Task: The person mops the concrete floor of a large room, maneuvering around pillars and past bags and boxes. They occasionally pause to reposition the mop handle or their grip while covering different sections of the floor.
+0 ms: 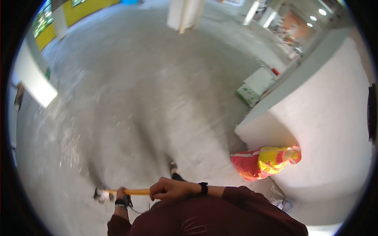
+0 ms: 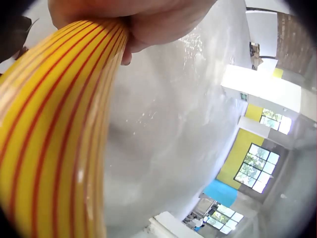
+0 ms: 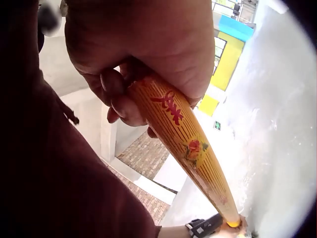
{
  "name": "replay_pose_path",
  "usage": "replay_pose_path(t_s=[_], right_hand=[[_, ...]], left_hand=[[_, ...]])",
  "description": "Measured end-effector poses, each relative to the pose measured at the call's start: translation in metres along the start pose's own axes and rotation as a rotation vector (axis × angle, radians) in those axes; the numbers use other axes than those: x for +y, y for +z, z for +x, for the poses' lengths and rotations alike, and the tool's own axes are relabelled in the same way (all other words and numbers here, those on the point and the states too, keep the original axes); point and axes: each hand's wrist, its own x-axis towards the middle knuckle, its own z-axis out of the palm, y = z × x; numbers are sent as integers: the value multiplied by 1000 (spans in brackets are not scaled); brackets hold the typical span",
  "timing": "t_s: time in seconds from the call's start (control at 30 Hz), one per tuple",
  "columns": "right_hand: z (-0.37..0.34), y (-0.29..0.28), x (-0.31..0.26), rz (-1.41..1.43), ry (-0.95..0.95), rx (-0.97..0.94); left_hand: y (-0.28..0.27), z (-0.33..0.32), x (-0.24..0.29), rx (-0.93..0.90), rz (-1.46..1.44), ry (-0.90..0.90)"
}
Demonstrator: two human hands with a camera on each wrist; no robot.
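Observation:
A mop with a yellow, red-striped handle [image 1: 136, 192] lies crosswise in front of the person's body, and a blurred whitish mop head [image 1: 102, 195] shows at its left end. Nearer that head, the left hand [image 1: 121, 192] grips the handle; in the left wrist view its fingers [image 2: 153, 20] wrap the striped shaft [image 2: 54, 134]. The right hand [image 1: 169, 189] holds the other end close to the body. From the right wrist, curled fingers [image 3: 129, 109] circle the handle's end, where red writing and a printed flower [image 3: 194, 147] show. The palm sides are hidden.
A red and yellow sack [image 1: 260, 161] leans against a white curved-looking wall [image 1: 315, 106] on the right. White pillars [image 1: 37, 78] stand at left and far ahead. A green-printed white box [image 1: 252, 92] sits beyond the wall's end. One foot [image 1: 173, 167] shows on the grey floor [image 1: 118, 78].

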Motion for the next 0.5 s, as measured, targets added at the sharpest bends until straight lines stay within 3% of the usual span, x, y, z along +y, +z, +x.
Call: replay_pose_path(t_s=[0.07, 0.1, 0.17, 0.2, 0.27, 0.3, 0.37, 0.43, 0.5], right_hand=[[-16, -40, -22, -67, -12, 91], [-25, -60, -34, -78, -25, 128], [-50, -92, -58, -127, -7, 270], [-57, -105, -70, -137, -15, 288], [-75, -123, -94, -166, 37, 271], [-77, -130, -109, -179, 38, 281], [-75, -135, -139, -366, -294, 216], [-66, -139, -171, -461, -331, 123], [-49, -138, -199, -551, -370, 30]], left_hand=[[44, 20, 48, 4, 5, 34], [65, 46, 55, -98, -18, 6], [113, 67, 101, -221, 144, 138], [145, 46, 172, -236, 325, 306], [186, 96, 178, -467, 169, 325], [207, 114, 193, -549, 76, 240], [248, 128, 241, -635, -15, 153], [288, 125, 309, -653, -886, -788], [310, 120, 367, -673, -839, -731]])
